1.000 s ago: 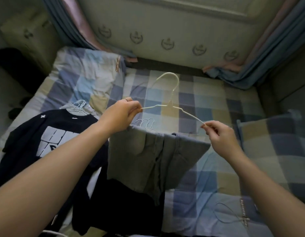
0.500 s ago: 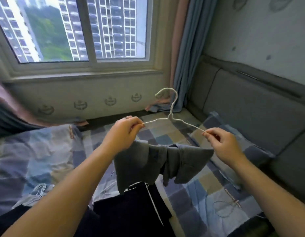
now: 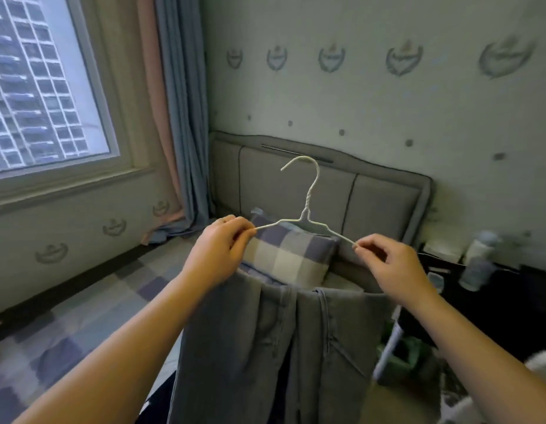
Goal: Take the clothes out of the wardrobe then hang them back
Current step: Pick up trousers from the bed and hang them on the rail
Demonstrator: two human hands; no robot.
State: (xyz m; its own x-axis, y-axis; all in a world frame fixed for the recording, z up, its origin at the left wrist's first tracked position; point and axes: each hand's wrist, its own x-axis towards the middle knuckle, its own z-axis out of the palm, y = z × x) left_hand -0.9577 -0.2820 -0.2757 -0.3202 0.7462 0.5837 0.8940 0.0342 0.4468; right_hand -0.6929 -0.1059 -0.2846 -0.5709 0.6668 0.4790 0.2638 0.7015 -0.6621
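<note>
Item: white wire hanger (image 3: 307,215), centre frame, grey trousers (image 3: 265,332) hanging beneath. My left hand (image 3: 218,255) and right hand (image 3: 391,264) pinch its two shoulder ends. Change: view swung from window to headboard (image 3: 382,203) (turning, presumably wardrobe-bound).

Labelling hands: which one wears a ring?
The left hand, pinching the hanger at its left end; a ring shows on one finger. The right hand shows none.
</note>
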